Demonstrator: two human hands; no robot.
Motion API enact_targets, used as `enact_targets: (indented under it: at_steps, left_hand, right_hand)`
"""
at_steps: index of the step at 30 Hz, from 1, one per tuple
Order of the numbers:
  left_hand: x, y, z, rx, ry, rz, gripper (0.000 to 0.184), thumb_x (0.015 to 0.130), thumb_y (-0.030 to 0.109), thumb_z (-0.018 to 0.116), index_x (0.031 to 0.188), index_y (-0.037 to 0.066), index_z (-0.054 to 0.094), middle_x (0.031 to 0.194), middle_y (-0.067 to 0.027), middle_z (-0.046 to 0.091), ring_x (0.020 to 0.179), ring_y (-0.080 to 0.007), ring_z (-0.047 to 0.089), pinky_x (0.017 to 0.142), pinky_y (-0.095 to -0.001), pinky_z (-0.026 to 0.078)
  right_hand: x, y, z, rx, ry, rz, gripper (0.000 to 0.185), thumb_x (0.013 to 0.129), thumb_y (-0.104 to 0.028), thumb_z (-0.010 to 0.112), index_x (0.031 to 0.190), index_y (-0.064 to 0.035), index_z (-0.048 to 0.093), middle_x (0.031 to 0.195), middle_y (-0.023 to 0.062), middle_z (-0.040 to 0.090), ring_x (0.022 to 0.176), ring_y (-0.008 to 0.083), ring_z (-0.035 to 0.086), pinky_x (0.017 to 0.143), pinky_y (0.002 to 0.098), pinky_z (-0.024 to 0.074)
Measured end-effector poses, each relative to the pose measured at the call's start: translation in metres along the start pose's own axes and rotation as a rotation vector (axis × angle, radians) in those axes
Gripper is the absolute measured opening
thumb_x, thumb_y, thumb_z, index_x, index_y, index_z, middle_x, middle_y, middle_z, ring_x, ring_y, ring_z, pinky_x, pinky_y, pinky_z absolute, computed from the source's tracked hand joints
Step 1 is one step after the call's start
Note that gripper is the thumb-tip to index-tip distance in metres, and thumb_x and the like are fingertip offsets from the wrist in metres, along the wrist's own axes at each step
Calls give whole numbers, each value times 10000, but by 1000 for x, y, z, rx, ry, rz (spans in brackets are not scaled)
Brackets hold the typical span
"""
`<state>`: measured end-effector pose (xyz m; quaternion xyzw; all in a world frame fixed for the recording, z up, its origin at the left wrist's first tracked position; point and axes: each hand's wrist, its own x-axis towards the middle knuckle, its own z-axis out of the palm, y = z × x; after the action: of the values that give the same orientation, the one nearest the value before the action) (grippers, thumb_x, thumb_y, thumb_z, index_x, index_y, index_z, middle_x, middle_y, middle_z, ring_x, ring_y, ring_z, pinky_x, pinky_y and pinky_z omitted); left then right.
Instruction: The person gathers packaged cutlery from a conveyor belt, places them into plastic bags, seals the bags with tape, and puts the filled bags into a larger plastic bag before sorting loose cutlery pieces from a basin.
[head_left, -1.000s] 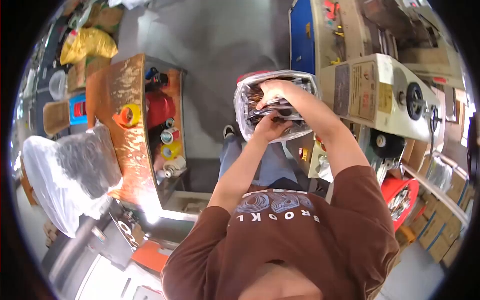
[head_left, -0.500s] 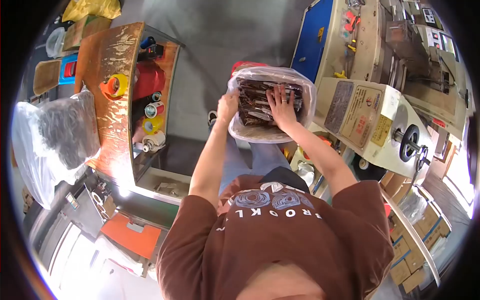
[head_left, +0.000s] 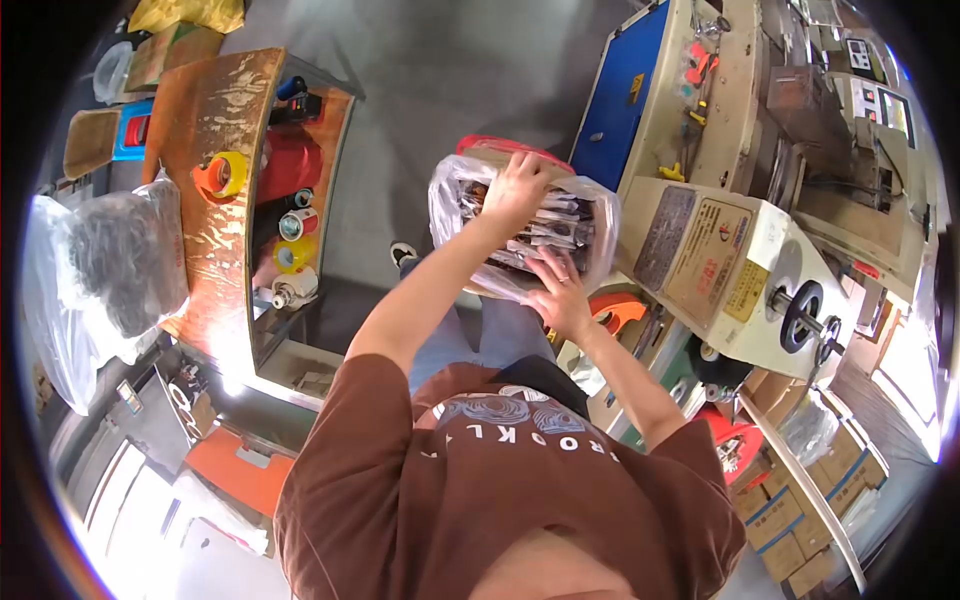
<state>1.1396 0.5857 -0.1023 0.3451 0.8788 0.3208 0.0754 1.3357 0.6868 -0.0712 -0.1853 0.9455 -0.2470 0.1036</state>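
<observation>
In front of my legs stands a red container (head_left: 490, 145), lined with a clear plastic bag (head_left: 447, 205) whose loose edge spreads over the rim. Inside lie many thin, dark brown shiny pieces (head_left: 562, 228); their kind is unclear. My left hand (head_left: 518, 187) reaches across to the far side, fingers closed on the bag's edge. On the near right side, my right hand (head_left: 557, 290) has a ring on one finger. Its fingers are stretched apart over the bag's near edge, touching the pieces or the plastic there.
On my left, a worn wooden cabinet (head_left: 215, 130) carries tape rolls (head_left: 222, 175) and cans on its shelf. A machine with a black handwheel (head_left: 802, 315) stands close on my right, beside a blue-fronted bench (head_left: 622, 100). Cardboard boxes (head_left: 800, 525) are stacked lower right.
My left hand has gone from the bag's left edge to its far edge. My right hand has drawn back from atop the pieces to the near edge. The bag's mouth is narrower.
</observation>
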Motion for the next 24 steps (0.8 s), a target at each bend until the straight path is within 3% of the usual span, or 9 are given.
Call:
enact_targets:
  at_steps: [4,5,7,10,12,14,15,19,24]
  left_hand:
    - [-77,14,8,-482,-270,-313,312,900,336,538,813,49,624,908,-154,609,889,-333,595,750,-451,474]
    - [-93,10,14,-494,-421,-430,283,847,291,627,1027,74,619,988,-151,613,896,-348,609,752,-429,474]
    - [-114,13,10,-413,-153,-264,507,808,286,666,1220,51,487,1103,-159,582,936,-346,613,775,-429,490]
    - [-114,4,2,-65,-368,-378,692,742,240,715,1304,40,363,1186,-159,542,963,-341,611,810,-416,502]
    - [-119,-13,6,-21,-488,-384,640,687,178,736,1244,61,443,1132,-143,571,974,-310,616,813,-403,515]
    - [-133,-25,-24,60,-535,-138,297,688,35,643,984,65,632,959,-152,630,869,-296,655,741,-377,543]
    - [-134,-28,-45,-131,-594,-332,235,730,93,627,963,91,659,915,-122,652,829,-282,671,725,-370,551]
    - [-205,-67,-142,-33,-217,-222,257,778,95,553,1021,70,633,844,-133,653,754,-287,675,643,-395,550]
    - [-325,-102,-291,-169,158,-653,488,719,136,625,1173,-14,525,1028,-181,598,807,-331,634,687,-417,517]
  right_hand:
    - [30,10,-19,-223,469,387,109,715,-156,668,799,-86,667,1291,118,528,1304,300,375,1055,514,266]
    - [46,15,-29,-234,487,334,102,726,-135,665,820,-99,661,1267,108,545,1267,301,412,1025,483,308]
    - [60,27,-27,-224,447,274,121,746,-106,642,866,-114,643,1132,93,593,1160,298,495,961,448,367]
    - [71,44,8,-188,312,330,143,782,-82,592,919,-122,606,831,90,641,905,295,601,808,438,427]
    - [79,31,23,-133,288,398,103,802,-111,593,904,-126,586,723,108,625,706,311,617,653,439,460]
    - [101,21,21,-33,201,274,138,796,-122,597,933,-123,585,663,139,607,619,344,613,563,444,468]
    - [118,9,14,0,121,170,196,786,-100,587,981,-118,590,630,159,590,613,366,609,543,445,469]
    - [214,-111,-43,23,-344,-54,335,748,-142,632,1082,-119,613,742,180,641,687,346,634,631,415,492]
    - [344,-290,-55,105,-731,-467,238,750,-51,591,970,-45,683,1065,169,643,927,324,629,815,370,499]
